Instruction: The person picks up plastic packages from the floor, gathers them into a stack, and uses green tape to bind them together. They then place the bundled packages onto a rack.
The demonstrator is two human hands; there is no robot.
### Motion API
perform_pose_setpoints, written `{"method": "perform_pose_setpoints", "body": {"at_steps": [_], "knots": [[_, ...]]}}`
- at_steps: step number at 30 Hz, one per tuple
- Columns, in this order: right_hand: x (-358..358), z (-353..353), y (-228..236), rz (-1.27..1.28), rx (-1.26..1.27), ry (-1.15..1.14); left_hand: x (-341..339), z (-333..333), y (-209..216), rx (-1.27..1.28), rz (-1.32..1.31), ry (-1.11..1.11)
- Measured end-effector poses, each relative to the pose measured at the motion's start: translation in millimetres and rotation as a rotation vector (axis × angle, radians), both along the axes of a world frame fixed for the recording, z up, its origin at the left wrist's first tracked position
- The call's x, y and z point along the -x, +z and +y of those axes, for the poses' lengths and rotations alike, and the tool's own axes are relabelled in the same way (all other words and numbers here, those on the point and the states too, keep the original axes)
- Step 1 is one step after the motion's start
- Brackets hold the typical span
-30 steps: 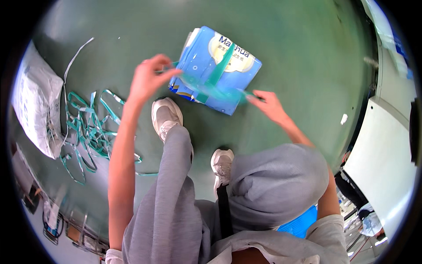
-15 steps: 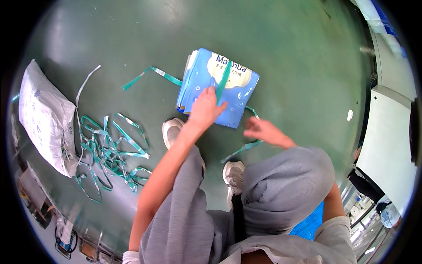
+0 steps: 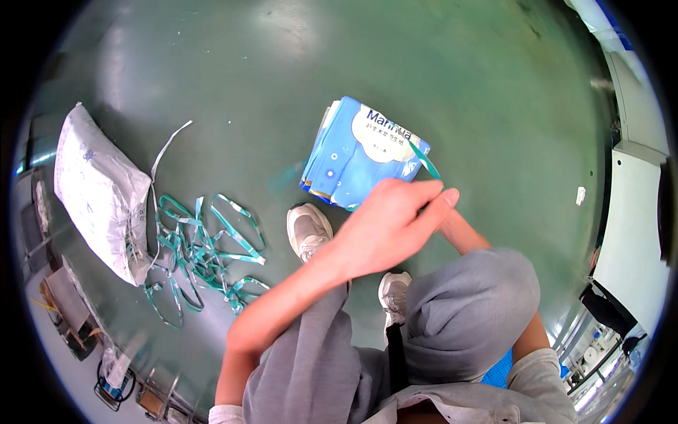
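A stack of folded blue-and-white printed plastic bags (image 3: pixel 346 152) lies on the green floor ahead of my feet. A green strap (image 3: pixel 426 161) rises from its right side toward my fingertips. My left hand (image 3: pixel 395 222) reaches across in front of the near edge of the stack, fingers curled and thumb pressed in, closed on the strap where it meets the fingertips. My right hand (image 3: pixel 452 220) is behind the left one; only its wrist side shows, and its fingers are hidden. At the stack's left side a loose strap end is a faint blur.
On the left floor lies a tangled heap of green-and-white straps (image 3: pixel 201 247). Beside it stands a filled white sack (image 3: pixel 102 191) with a pale cord (image 3: pixel 166 148). A white cabinet panel (image 3: pixel 632 226) lines the right. My shoes (image 3: pixel 309 230) are just short of the stack.
My left hand has left the top of the stack and swung right and nearer, crossing over my right hand. The strap that lay across the stack is now pulled toward the right. The view has shifted slightly.
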State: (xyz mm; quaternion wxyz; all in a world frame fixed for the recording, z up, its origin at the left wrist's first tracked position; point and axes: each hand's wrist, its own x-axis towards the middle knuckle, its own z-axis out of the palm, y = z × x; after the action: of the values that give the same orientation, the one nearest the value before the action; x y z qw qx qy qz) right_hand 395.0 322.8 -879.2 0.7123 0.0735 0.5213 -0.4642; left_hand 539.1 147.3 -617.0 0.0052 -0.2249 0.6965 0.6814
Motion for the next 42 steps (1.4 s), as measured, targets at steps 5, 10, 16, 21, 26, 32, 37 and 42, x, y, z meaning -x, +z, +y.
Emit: {"method": "perform_pose_setpoints", "body": {"at_steps": [5, 10, 16, 21, 26, 32, 37, 42], "knots": [[19, -10, 47, 0.254, -0.109, 0.087, -63, -25, 40, -0.177, 0.191, 0.682], [14, -24, 35, 0.548, -0.145, 0.113, -150, -14, 87, 0.126, 0.312, 1.252], [17, -39, 43, 1.395, 0.155, 0.209, -214, -21, 194, 0.808, 0.726, 0.551], [6, -109, 53, 1.545, 0.29, 0.318, -292, -70, 170, 1.808, -0.719, 0.857], [15, -136, 42, 1.561, 0.319, 0.628, -561, -119, 109, 1.657, -1.274, 0.697], [37, -130, 47, 1.5, 0.252, 0.749, -634, -61, 57, 1.191, -1.83, 0.851], [33, -151, 48, 1.471, 0.256, 0.877, -497, -50, -84, 0.943, -1.554, 0.144], [37, -152, 62, 1.476, 0.218, 0.914, -297, -58, -109, 0.862, -1.387, 0.092]]}}
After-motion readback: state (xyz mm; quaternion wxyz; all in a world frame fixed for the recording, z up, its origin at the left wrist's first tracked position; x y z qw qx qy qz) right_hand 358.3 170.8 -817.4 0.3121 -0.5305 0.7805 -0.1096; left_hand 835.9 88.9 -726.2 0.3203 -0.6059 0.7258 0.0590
